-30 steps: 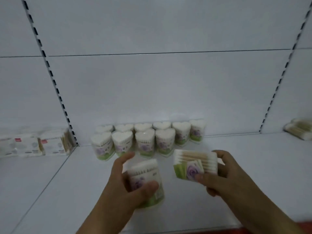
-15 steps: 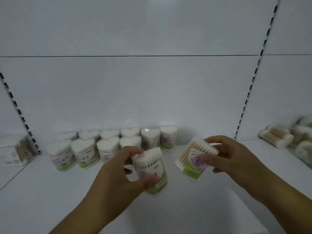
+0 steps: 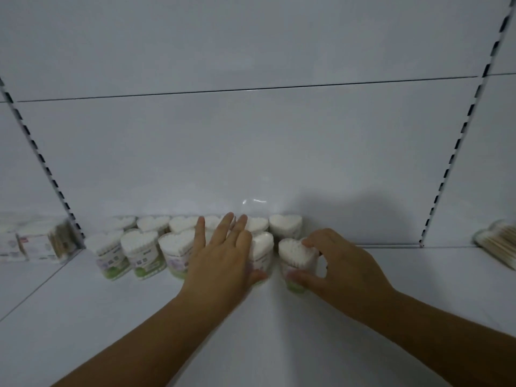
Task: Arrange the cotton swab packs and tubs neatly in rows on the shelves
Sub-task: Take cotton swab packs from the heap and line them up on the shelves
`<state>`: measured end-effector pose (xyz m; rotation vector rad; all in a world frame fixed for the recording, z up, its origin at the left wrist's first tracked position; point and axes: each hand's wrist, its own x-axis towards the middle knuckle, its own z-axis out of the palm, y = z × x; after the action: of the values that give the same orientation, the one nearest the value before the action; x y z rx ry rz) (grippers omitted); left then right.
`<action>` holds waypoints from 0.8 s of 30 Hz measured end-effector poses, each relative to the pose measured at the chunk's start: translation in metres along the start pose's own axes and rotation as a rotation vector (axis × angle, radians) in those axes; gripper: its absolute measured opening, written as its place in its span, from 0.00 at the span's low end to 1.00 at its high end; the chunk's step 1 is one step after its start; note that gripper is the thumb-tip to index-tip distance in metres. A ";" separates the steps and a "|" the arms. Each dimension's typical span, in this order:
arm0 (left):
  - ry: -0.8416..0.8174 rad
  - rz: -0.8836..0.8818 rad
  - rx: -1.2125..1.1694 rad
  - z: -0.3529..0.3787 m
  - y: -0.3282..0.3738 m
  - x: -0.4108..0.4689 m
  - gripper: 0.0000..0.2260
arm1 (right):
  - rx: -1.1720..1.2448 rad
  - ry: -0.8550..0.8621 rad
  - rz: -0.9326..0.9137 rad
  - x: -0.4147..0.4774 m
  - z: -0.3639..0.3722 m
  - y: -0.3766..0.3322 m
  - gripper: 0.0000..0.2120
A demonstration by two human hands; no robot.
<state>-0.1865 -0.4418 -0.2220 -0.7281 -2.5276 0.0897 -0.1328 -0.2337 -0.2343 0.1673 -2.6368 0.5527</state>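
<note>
Front row (image 3: 139,247) partly under left hand (image 3: 220,255); tub count there unclear. Back tubs (image 3: 284,226) partly behind its fingers. Far side of end tub (image 3: 296,252) hidden by right hand (image 3: 335,263). Tub labels blurred, unreadable. Smeared left packs (image 3: 30,244) and right packs (image 3: 499,243) cut by edges. Forearms run off bottom.

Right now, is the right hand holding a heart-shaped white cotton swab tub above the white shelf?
No, the heart-shaped white cotton swab tub stands on the white shelf, gripped by the right hand.
</note>
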 end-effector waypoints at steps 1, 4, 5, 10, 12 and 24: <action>0.019 0.012 -0.009 0.002 -0.002 0.001 0.36 | 0.003 0.030 -0.028 0.001 0.003 0.001 0.23; 0.052 0.031 -0.051 0.004 -0.006 0.002 0.35 | 0.078 0.095 -0.064 0.000 0.008 0.004 0.26; 0.055 0.041 -0.072 0.004 -0.008 0.002 0.33 | 0.083 0.115 -0.078 0.001 0.009 0.004 0.26; -0.031 0.123 -0.169 0.003 -0.022 0.007 0.22 | 0.015 0.162 -0.093 0.008 0.017 0.002 0.25; -0.054 0.132 -0.175 -0.002 -0.026 0.006 0.26 | -0.021 0.137 -0.073 0.006 0.015 0.000 0.28; -0.048 0.514 -0.715 -0.055 0.138 0.006 0.13 | -0.071 -0.009 0.088 -0.120 -0.113 0.061 0.18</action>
<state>-0.0978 -0.3251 -0.1984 -1.6498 -2.3313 -0.6558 0.0070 -0.1283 -0.2161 0.0324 -2.6787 0.4875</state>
